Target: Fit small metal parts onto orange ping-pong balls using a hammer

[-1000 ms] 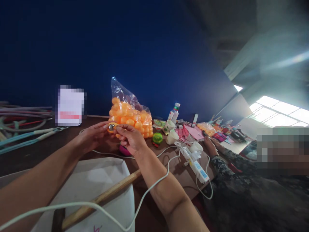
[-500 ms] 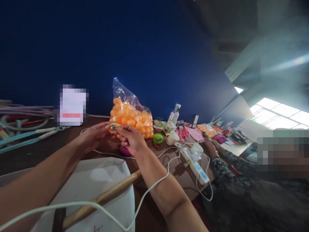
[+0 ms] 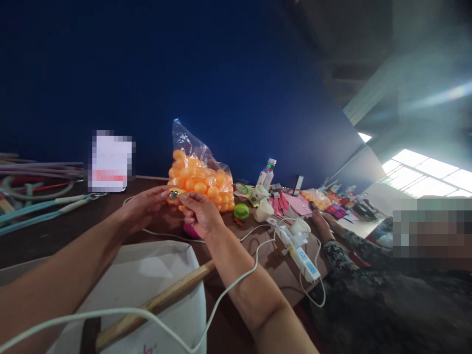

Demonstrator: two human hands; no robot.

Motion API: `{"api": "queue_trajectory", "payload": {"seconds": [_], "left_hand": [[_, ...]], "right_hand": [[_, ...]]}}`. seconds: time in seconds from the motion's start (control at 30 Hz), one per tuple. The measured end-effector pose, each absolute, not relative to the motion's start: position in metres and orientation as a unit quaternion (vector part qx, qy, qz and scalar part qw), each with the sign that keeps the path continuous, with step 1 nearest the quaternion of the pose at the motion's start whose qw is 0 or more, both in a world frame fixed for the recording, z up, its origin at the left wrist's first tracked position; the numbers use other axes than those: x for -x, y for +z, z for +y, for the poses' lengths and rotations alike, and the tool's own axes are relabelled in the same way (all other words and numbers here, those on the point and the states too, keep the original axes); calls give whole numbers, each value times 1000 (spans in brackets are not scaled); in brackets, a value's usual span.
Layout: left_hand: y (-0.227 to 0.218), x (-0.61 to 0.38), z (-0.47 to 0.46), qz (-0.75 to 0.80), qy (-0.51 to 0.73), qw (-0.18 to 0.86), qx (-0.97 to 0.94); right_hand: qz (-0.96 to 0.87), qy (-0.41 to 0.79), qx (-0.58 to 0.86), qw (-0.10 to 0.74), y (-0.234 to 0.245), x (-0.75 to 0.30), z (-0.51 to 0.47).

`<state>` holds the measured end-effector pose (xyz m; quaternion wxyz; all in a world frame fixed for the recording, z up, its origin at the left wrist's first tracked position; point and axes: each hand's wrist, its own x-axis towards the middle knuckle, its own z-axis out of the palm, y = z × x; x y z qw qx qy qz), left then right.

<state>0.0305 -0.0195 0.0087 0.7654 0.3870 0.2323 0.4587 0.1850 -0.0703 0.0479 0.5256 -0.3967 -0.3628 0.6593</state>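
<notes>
We pinch the small orange ball [image 3: 172, 195] from both sides: our left hand [image 3: 147, 206] closes on it with thumb and fingertips pressed to its left flank, and our right hand [image 3: 201, 214] nips it from the right, forefinger laid over the top. There is a shiny metal bit on the ball's near face (too small for us to say what it is). We hold the ball up off the dark table [image 3: 55, 231], right in front of the clear plastic bag [image 3: 201, 182] stuffed with orange balls, which stands just behind our fingers. Below our forearms a white cable [image 3: 110, 310] loops across, passing over a hammer [image 3: 165, 296] whose wooden handle lies slanted on a white box [image 3: 147, 268]. Off to the right we see a green round toy [image 3: 241, 211], a white cup [image 3: 263, 210] and a small bottle [image 3: 267, 173] near the bag, and a white power strip [image 3: 304, 255] nearer to us. Beyond it another person's hand [image 3: 321, 223] rests on the table, well apart from ours.
</notes>
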Motion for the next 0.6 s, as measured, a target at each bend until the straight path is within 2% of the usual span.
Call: {"api": "queue_trajectory", "payload": {"seconds": [0.6], "left_hand": [[5,-30,-18,219,468,770,-374]], "right_hand": [[-340,672,382,535,48,-183,-72]]}}
